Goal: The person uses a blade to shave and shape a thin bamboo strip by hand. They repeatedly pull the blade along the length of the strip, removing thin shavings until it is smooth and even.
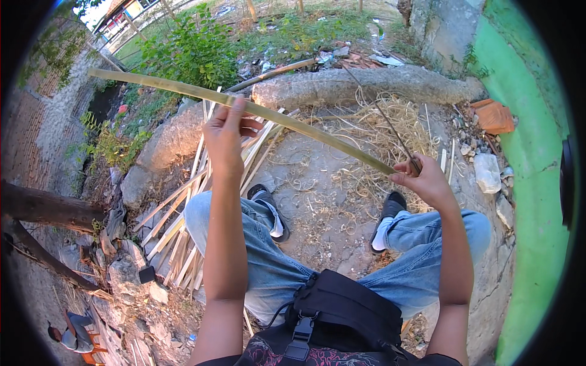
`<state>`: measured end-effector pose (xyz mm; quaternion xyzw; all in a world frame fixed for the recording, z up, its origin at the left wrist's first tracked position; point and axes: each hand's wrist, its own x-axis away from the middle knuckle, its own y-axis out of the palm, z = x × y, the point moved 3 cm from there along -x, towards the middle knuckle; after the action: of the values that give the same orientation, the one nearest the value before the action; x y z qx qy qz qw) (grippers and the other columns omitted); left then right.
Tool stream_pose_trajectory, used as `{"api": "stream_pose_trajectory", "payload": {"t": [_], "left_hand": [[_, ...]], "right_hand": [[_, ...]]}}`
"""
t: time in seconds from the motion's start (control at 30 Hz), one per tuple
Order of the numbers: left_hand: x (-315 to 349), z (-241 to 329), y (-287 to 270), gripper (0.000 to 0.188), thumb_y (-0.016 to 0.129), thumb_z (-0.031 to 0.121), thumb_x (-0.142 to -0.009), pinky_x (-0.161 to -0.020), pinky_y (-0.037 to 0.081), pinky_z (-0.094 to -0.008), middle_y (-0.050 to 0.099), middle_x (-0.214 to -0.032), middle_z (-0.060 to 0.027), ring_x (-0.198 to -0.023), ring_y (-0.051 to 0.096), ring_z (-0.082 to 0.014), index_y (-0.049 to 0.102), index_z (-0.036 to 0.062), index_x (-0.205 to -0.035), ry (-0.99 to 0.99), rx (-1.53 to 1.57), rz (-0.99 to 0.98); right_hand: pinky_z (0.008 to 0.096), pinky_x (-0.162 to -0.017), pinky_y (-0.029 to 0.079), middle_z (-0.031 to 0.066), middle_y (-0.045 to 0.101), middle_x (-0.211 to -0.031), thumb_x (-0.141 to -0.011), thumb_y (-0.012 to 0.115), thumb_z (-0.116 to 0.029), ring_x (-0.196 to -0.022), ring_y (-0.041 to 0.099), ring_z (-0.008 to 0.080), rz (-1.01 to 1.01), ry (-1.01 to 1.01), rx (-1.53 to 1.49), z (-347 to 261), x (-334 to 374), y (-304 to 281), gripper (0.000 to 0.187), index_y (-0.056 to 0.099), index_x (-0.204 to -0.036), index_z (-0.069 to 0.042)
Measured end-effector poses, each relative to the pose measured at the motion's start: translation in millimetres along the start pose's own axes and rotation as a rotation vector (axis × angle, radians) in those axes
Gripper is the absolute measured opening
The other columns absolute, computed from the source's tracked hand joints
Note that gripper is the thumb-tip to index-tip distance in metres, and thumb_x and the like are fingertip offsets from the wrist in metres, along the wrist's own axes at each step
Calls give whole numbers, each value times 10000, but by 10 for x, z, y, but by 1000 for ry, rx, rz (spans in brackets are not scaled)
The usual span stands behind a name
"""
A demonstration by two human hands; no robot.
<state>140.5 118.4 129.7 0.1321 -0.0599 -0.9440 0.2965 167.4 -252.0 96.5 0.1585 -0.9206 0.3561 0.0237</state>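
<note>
A long, flat greenish bamboo strip (317, 135) slants across in front of me, from the upper left down to my right hand. My left hand (229, 134) pinches it left of its middle, thumb on top. Between the fingers of my right hand (428, 185) are the strip's near end and the handle of a long, thin dark knife (390, 125). The blade points up and away, over the shavings. Part of the handle is hidden by my fingers.
Pale split bamboo sticks (177, 250) lie piled by my left leg. Curly shavings (390, 131) cover the ground ahead, before a low concrete ledge (366, 85). A green wall (531, 244) rises at right, near a broken brick (493, 116). Someone sits far lower left (76, 334).
</note>
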Motion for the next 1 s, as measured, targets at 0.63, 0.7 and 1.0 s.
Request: {"api": "stream_pose_trajectory", "payload": {"t": [0.63,0.7,1.0], "left_hand": [[563,-277,698,165,637,109,-891,-526,438,-259,622,-632,-76,-594,588,-87,638,-54,-866,204,-613,-616],[571,-271,713,161,636,103,-889,-526,438,-261,617,-620,-77,-588,581,-83,633,-55,-858,207,-638,-610],[398,-313,607,95,532,51,-943,-635,508,-231,683,-845,-64,-735,632,-100,597,-15,-920,186,-315,-551]], "right_hand": [[235,-614,464,45,651,-739,-800,760,-269,-657,599,80,100,19,-451,-92,-65,155,304,594,-852,-19],[239,-611,474,56,662,-741,-815,745,-286,-677,626,96,90,25,-474,-126,-59,156,312,588,-847,-19],[230,-471,465,104,670,-761,-844,704,-360,-568,652,129,23,146,-462,-151,-28,190,368,561,-836,-21]]}}
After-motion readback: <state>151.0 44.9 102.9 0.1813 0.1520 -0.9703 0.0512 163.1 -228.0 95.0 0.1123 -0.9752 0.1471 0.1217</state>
